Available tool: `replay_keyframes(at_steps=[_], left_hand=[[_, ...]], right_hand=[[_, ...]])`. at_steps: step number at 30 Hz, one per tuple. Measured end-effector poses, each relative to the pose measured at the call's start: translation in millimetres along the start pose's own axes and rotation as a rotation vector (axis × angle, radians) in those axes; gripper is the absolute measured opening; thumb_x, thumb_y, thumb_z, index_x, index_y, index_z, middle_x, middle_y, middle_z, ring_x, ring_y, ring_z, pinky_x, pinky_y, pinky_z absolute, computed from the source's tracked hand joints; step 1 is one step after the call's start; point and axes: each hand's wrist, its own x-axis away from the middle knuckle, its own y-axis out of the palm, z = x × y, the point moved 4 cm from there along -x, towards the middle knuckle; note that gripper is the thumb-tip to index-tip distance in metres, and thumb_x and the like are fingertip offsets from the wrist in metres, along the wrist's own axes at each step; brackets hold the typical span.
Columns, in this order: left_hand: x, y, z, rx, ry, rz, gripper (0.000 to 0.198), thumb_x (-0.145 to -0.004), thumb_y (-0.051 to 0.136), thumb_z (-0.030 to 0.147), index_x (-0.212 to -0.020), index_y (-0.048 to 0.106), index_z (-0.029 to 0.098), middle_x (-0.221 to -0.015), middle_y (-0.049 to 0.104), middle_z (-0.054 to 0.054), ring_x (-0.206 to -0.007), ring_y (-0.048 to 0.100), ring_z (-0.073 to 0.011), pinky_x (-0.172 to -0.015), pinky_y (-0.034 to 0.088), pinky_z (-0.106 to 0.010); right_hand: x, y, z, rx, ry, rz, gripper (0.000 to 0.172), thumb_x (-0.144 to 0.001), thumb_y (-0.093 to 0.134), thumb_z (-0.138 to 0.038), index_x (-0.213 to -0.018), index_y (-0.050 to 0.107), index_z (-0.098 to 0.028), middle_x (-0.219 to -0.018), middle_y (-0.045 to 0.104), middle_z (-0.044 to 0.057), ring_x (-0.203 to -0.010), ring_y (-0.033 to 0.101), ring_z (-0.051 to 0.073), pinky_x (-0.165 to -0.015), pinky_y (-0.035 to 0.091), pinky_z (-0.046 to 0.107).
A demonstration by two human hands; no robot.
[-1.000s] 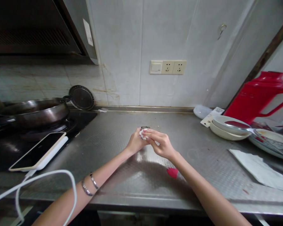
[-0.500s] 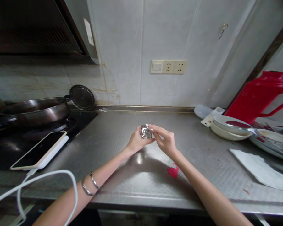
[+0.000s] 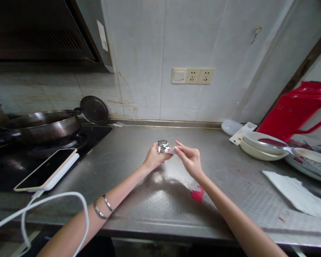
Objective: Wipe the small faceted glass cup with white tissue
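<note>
My left hand (image 3: 152, 157) is closed around a small shiny silvery object (image 3: 163, 146), which looks like clear glass or foil; I cannot tell which. Right beside it, my right hand (image 3: 192, 160) pinches a small white tissue-like piece (image 3: 172, 150) between thumb and fingers. The white piece reaches to the edge of the silvery object. Both hands are held above the middle of the steel counter (image 3: 139, 142). Below them, near my right forearm, lies a torn red scrap (image 3: 197, 195).
On the left are a phone (image 3: 46, 169) with a white cable (image 3: 69, 194) crossing my left forearm, and a steel pan (image 3: 46, 128) on the stove. To the right stand stacked bowls (image 3: 259, 151), a red thermos (image 3: 291, 110) and a folded white napkin (image 3: 294, 192).
My right hand has drawn slightly to the right, away from the top of the silvery object, and more of the white piece shows. The left hand keeps its hold, turned a little.
</note>
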Motion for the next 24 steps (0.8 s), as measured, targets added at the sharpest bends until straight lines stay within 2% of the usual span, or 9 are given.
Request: replay_keyframes(at_steps=[2,4,6,8,10,12,16,21,24], left_hand=[[0.5,-0.5,-1.8,-0.095,0.040,0.026,0.061,-0.056,0.082,0.035,-0.105,0.051,0.015,-0.085,0.065,-0.004,-0.070,0.062,-0.0148,-0.056,0.050,-0.024],[2.6,-0.2,-1.4,-0.242,0.071,0.052,0.067,-0.054,0.082,0.037,-0.108,0.051,0.015,-0.091,0.067,-0.005,-0.079,0.064,-0.0186,-0.066,0.051,-0.029],[5.7,1.5,-0.4,-0.383,0.063,0.057,0.068,-0.052,0.082,0.039,-0.109,0.053,0.017,-0.094,0.068,-0.006,-0.085,0.064,-0.0221,-0.072,0.050,-0.031],[8.4,4.4,1.5,-0.472,0.065,0.029,0.062,-0.055,0.080,0.040,-0.108,0.055,0.018,-0.096,0.068,-0.006,-0.088,0.065,-0.0242,-0.072,0.050,-0.032],[9.7,6.8,3.4,-0.519,0.105,-0.002,0.054,-0.060,0.076,0.040,-0.106,0.058,0.019,-0.100,0.067,-0.008,-0.091,0.065,-0.0260,-0.071,0.050,-0.031],[9.4,6.9,2.6,-0.545,0.129,-0.015,0.049,-0.062,0.074,0.042,-0.103,0.059,0.019,-0.101,0.067,-0.009,-0.094,0.065,-0.0278,-0.071,0.050,-0.032],[5.9,1.5,-6.9,-0.534,0.083,-0.006,0.048,-0.062,0.073,0.042,-0.100,0.056,0.018,-0.090,0.069,-0.008,-0.087,0.066,-0.0276,-0.067,0.050,-0.031],[3.2,-3.1,-14.8,-0.483,0.076,-0.013,0.053,-0.064,0.071,0.033,-0.109,0.049,0.016,-0.084,0.069,-0.004,-0.077,0.066,-0.0225,-0.064,0.050,-0.030],[2.6,-2.8,-11.2,-0.440,0.068,0.002,0.055,-0.063,0.074,0.035,-0.109,0.050,0.016,-0.083,0.068,-0.004,-0.073,0.065,-0.0205,-0.062,0.050,-0.029]], right_hand=[[0.1,-3.9,3.2,0.051,0.021,0.110,0.021,-0.088,0.055,-0.032,-0.090,0.075,-0.025,-0.083,0.075,0.000,-0.096,0.068,0.027,-0.091,0.054,0.045],[-0.1,-4.7,2.2,0.115,-0.053,0.159,0.021,-0.090,0.053,-0.029,-0.095,0.073,-0.025,-0.094,0.075,0.003,-0.097,0.068,0.025,-0.093,0.053,0.045],[0.1,0.2,-2.1,0.183,-0.218,0.079,0.023,-0.091,0.050,-0.022,-0.102,0.070,-0.025,-0.102,0.073,0.004,-0.100,0.067,0.022,-0.100,0.048,0.046],[2.5,8.1,-5.6,0.251,-0.386,-0.072,0.027,-0.091,0.048,-0.015,-0.108,0.067,-0.024,-0.107,0.071,0.006,-0.107,0.064,0.021,-0.104,0.044,0.047],[5.9,14.4,-6.2,0.316,-0.485,-0.191,0.033,-0.090,0.046,-0.009,-0.114,0.063,-0.022,-0.110,0.070,0.008,-0.112,0.061,0.020,-0.105,0.042,0.047],[8.4,17.3,-6.2,0.361,-0.537,-0.241,0.036,-0.089,0.045,-0.006,-0.117,0.060,-0.021,-0.108,0.070,0.009,-0.112,0.061,0.019,-0.106,0.041,0.048],[11.1,19.7,-7.0,0.377,-0.565,-0.279,0.032,-0.089,0.045,-0.008,-0.112,0.061,-0.021,-0.104,0.072,0.009,-0.107,0.064,0.019,-0.107,0.040,0.050],[13.9,25.3,-10.5,0.250,-0.503,-0.364,0.025,-0.089,0.046,-0.010,-0.100,0.065,-0.021,-0.098,0.073,0.006,-0.097,0.068,0.017,-0.107,0.039,0.049],[10.2,21.0,-9.6,0.144,-0.362,-0.263,0.021,-0.090,0.047,-0.015,-0.094,0.066,-0.022,-0.088,0.074,0.002,-0.085,0.070,0.016,-0.103,0.043,0.042]])
